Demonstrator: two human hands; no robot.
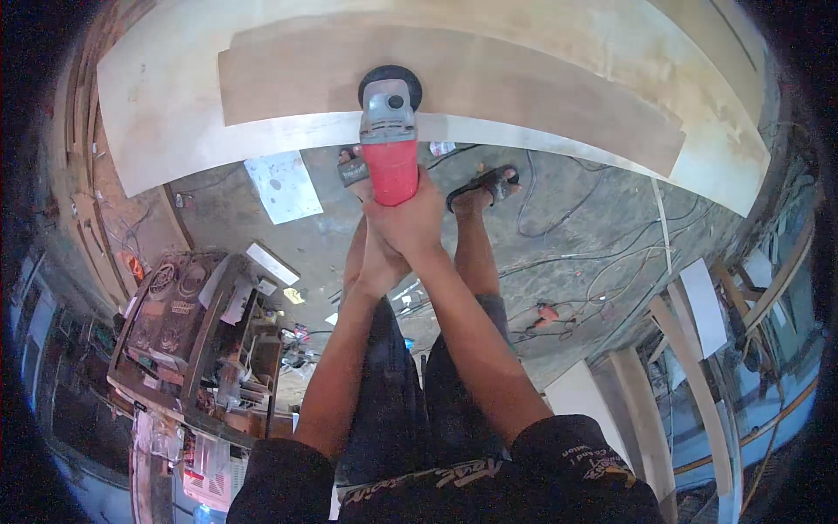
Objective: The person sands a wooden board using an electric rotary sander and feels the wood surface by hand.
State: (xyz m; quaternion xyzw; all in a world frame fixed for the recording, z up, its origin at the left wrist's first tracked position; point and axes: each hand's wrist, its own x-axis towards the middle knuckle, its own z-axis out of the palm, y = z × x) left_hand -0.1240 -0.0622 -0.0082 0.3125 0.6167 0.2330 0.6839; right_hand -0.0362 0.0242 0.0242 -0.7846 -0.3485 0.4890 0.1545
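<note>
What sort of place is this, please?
Probably a woodworking shop: a red and grey power tool is held over a brown board, and long wood strips are at the right.

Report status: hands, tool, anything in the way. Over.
Right hand gripping red-and-grey power tool; left hand against right, its grip partly hidden. Black disc over brown strip, contact unclear. Loose cables near right foot.
</note>
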